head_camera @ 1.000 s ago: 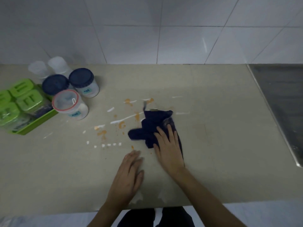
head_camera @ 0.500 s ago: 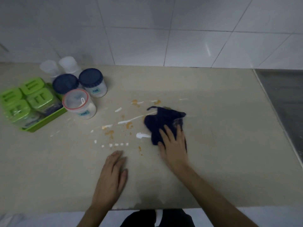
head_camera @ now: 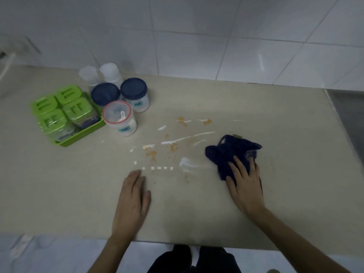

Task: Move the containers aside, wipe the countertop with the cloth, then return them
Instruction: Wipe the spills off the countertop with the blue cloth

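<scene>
The cloth [head_camera: 228,152], dark blue and crumpled, now lies further right on the beige tabletop [head_camera: 275,119] than a moment ago, pinned under the right hand [head_camera: 245,184], fingers spread flat. The left hand [head_camera: 133,201] rests flat and empty nearer the front edge. White and orange smears [head_camera: 169,143] remain between the cloth and the lidded plastic containers [head_camera: 120,117] beside the green tray [head_camera: 82,133].

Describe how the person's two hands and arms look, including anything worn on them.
Both hands are bare: the left hand and the right hand have no gloves, and no rings or watch can be seen. The forearms are bare too, with no sleeves in view down to the bottom of the picture. Nails look short and unpainted, though the picture is soft.
</scene>
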